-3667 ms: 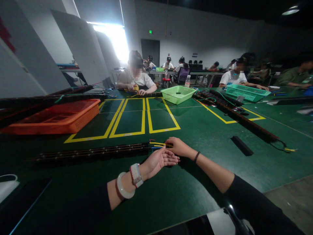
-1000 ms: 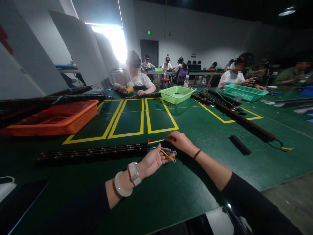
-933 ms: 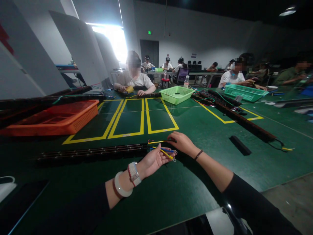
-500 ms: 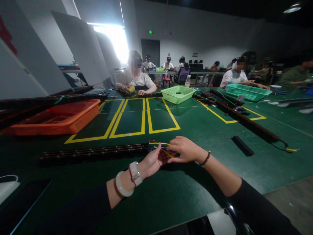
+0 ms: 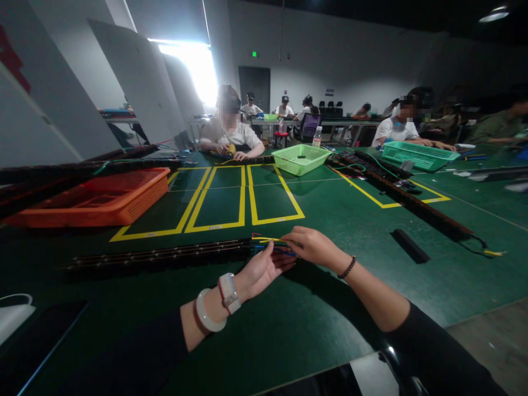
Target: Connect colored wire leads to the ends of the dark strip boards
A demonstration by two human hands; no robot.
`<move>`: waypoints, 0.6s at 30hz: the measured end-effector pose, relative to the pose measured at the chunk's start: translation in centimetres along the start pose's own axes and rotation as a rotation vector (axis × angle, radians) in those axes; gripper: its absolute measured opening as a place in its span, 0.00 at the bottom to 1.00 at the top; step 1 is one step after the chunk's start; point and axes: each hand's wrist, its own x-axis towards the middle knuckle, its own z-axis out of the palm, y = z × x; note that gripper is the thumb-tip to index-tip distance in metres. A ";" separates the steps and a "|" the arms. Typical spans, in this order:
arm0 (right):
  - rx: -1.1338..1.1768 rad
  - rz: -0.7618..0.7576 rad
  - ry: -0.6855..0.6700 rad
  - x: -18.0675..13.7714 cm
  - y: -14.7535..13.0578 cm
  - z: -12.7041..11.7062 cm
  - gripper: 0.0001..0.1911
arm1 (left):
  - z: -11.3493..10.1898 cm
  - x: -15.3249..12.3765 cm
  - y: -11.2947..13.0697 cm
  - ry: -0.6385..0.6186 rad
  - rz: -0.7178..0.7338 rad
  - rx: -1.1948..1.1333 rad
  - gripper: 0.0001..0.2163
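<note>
A long dark strip (image 5: 165,254) with rows of shiny joints lies across the table in front of me. Yellow, blue and dark wires (image 5: 266,239) come out of its right end. My left hand (image 5: 260,270), palm up, cradles the wires between its raised thumb and its fingers. From the right, my right hand (image 5: 315,248) pinches the yellow wires, its fingertips just above those of my left hand. Where the wire ends lie is hidden by the right fingers.
An orange basket (image 5: 124,212) stands at the left, with long dark strips by it. Yellow tape frames (image 5: 214,227) mark the green table. Beyond are a light green basket (image 5: 301,165) and a teal basket (image 5: 418,160). A black bar (image 5: 410,246) lies at the right. Co-workers sit opposite.
My right hand has shifted slightly up, and the yellow wire that looped down now runs straighter. The left fingers have straightened, with blue wire showing over them.
</note>
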 end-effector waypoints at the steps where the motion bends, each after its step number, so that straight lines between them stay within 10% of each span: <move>1: 0.003 0.046 0.048 0.1 0.1 0.2 0.12 | 0.0 0.0 0.0 -0.002 0.005 0.007 0.14; 13: -0.133 0.075 -0.114 0.6 0.4 1.8 0.10 | 0.8 -0.6 0.1 0.118 -0.002 0.105 0.16; 18: -0.153 0.007 0.058 0.1 0.4 0.7 0.13 | 0.5 -0.4 0.2 0.095 -0.012 0.065 0.16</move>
